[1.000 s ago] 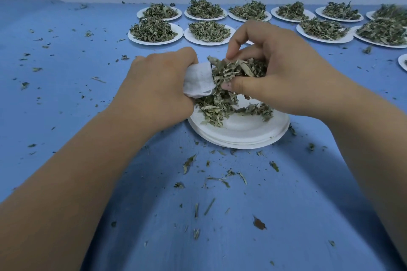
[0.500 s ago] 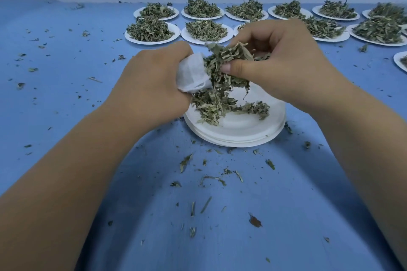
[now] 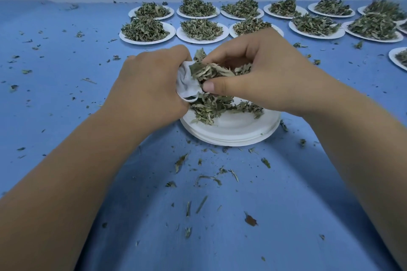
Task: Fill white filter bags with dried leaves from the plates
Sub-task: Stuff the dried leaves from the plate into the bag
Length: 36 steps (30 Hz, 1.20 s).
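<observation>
Left hand (image 3: 152, 86) curled round white filter bag (image 3: 187, 82), bag mouth facing right, held just above stack of white plates (image 3: 233, 132). Right hand (image 3: 264, 77) pinching clump of dried leaves (image 3: 215, 70) between thumb and fingers, right at bag mouth. Loose leaves (image 3: 211, 109) on top plate under both hands. Far end of blue table (image 3: 66, 99): rows of heaped plates (image 3: 147, 38). Crumbs (image 3: 207, 178) scattered everywhere lol.
</observation>
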{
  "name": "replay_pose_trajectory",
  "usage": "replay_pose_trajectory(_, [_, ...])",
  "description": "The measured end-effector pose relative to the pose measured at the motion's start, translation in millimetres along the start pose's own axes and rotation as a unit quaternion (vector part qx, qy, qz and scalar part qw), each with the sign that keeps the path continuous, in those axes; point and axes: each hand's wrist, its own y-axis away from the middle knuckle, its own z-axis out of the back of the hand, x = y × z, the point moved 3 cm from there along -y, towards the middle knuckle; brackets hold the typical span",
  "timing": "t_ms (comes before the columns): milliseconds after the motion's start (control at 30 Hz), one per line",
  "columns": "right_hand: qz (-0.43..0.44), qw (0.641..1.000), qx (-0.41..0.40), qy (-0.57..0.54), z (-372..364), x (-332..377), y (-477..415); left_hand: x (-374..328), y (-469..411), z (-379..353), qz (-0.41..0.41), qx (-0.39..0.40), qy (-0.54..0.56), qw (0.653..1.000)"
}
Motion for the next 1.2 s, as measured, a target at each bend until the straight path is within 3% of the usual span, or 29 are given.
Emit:
replay_pose_trajectory(100, [-0.017,1.0,0.012,-0.001,2.0,-2.3,0.1,1.5,-0.6,-0.2,0.002,0.006,0.002,1.0])
replay_pose_trajectory(233, [-0.005,0.999,-0.045,0.028,3.3,-3.4,-2.7,-1.9,-0.1,-0.4,0.0,0.005,0.029,1.0])
replay_pose_trajectory(433, [0.0,0.996,-0.071,-0.048,-1.7,-7.8,-2.8,-4.4,1.7,-0.9,-0.007,0.007,0.057,0.998])
replay_pose_trajectory(567, [-0.004,0.996,-0.086,-0.033,-5.4,-12.5,-5.6,-3.5,0.0,-3.5,-0.02,-0.006,0.036,0.999])
replay_pose_trajectory(700, [-0.001,0.996,-0.082,-0.025,-10.5,-9.6,-4.2,-4.2,-3.6,-7.5,-0.032,-0.004,0.009,0.999])
replay_pose_trajectory(867, [-0.055,0.995,-0.02,-0.077,-3.2,-8.7,-0.4,1.9,-4.8,-5.6,-0.003,-0.006,0.018,1.0])
replay_pose_trajectory(1000, [-0.024,0.998,0.023,-0.047,-6.1,-3.7,1.9,-4.7,-4.8,-3.9,-0.011,-0.007,0.013,1.0])
replay_pose_trajectory(1200, [-0.015,0.999,-0.008,-0.05,-5.2,-13.3,-1.6,-1.2,-1.8,-5.4,-0.021,-0.014,0.043,0.999])
